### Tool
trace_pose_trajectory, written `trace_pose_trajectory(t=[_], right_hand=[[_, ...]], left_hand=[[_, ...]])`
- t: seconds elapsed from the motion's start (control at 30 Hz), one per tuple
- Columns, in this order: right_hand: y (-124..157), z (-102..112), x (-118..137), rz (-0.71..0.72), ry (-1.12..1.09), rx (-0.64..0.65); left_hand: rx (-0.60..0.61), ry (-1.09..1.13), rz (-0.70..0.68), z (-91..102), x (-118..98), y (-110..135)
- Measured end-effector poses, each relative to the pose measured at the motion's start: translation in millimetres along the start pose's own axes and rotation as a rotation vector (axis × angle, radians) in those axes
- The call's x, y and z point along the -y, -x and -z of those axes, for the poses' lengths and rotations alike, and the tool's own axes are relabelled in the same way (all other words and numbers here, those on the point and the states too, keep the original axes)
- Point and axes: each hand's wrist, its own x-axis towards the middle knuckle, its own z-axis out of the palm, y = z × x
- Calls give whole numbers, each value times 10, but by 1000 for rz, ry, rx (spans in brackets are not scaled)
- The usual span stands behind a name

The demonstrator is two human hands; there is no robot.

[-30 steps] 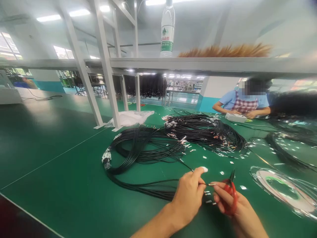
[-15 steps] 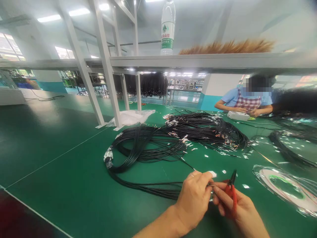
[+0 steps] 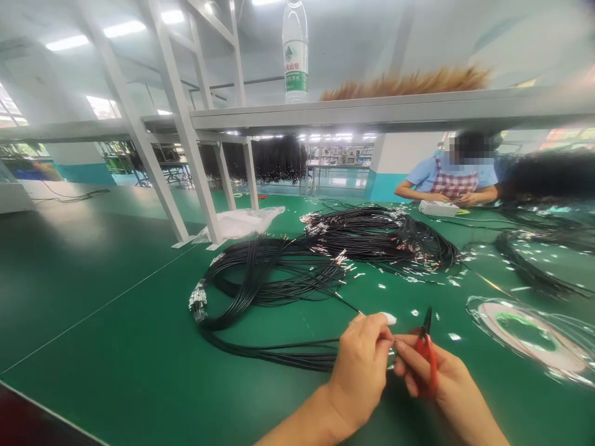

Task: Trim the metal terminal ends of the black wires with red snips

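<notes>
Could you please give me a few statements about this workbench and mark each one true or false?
1. The right hand holds red-handled scissors. True.
2. The bottle lies on its side. False: it stands upright on the shelf.
3. Some black cables run to the left hand. True.
4. The apron on the person opposite is plain green. False: it is checked.
5. A plastic bag lies on the table. True.

cables [image 3: 248, 279] on table [image 3: 139, 347] | bottle [image 3: 295, 59] on shelf [image 3: 372, 110] | coil [image 3: 560, 356] at right
</notes>
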Motion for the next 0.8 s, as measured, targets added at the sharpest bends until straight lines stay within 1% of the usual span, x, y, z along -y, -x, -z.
trace_pose_trajectory(t=[0.07, 0.13, 0.23, 0.3, 0.4, 0.5, 0.57, 0.6, 0.67, 0.8], right_hand=[[-3, -1, -1, -6, -4, -1], [-5, -2, -3, -10, -12, -3], [-6, -4, -1, -11, -24, -6], [-7, 0, 0, -16, -38, 3], [-15, 19, -10, -29, -66, 33], [-27, 42, -26, -46, -86, 60], [-30, 51, -29, -54, -94, 80], [-29, 53, -25, -56, -95, 85], [-22, 50, -9, -57, -93, 88], [-4, 26, 33, -58, -75, 64]], left_hand=[[5, 46, 72, 25, -20, -17], [7, 72, 113, 50, -35, -28], [32, 59, 105, 76, -40, -33], [62, 20, 57, 81, -31, -29], [93, -62, -85, 66, -10, -17], [79, -149, -222, 38, 6, 1], [52, -186, -261, 22, 11, 10], [34, -185, -261, 17, 12, 12], [1, -135, -215, 10, 12, 12], [-17, 11, -27, 27, -23, -14]])
